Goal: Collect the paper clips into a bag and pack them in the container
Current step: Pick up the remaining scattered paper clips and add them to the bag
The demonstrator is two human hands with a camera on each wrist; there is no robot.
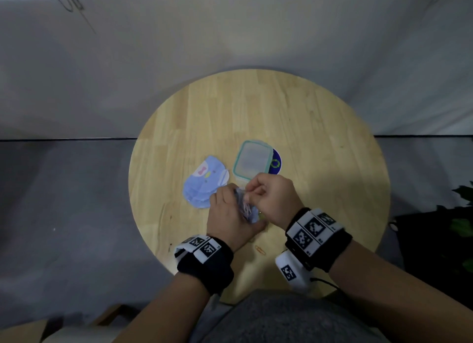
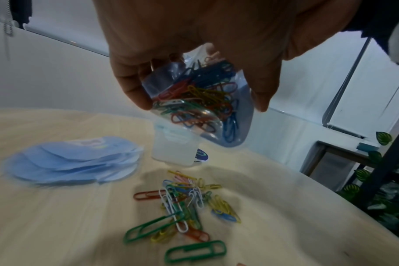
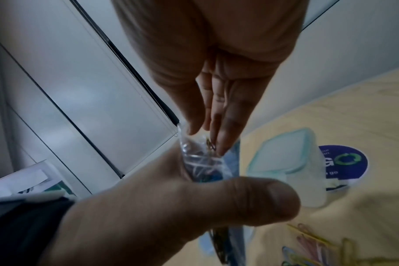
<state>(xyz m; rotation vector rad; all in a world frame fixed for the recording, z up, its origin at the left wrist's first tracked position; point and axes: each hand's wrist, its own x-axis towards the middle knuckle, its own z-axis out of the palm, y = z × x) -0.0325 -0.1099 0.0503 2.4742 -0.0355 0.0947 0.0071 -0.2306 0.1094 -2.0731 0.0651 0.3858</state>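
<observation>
My left hand [image 1: 226, 211] grips a clear bag with a blue back [image 2: 233, 136], held upright above the table and stuffed with coloured paper clips [image 2: 201, 100]. My right hand [image 3: 206, 139] has its fingertips at the bag's mouth [image 3: 194, 154] and pinches a paper clip [image 3: 210, 144] there. In the head view the hands meet over the table's near middle, hiding most of the bag [image 1: 246, 207]. Several loose paper clips [image 2: 185, 207] lie on the table under the bag. The lidded container [image 1: 253, 161] stands just behind the hands.
A stack of blue bags [image 1: 204, 181] lies left of the container on the round wooden table [image 1: 320, 138]. A blue round sticker [image 3: 344, 162] sits behind the container. One orange clip [image 1: 260, 249] lies near the front edge. Plants [image 2: 376, 198] stand to the right.
</observation>
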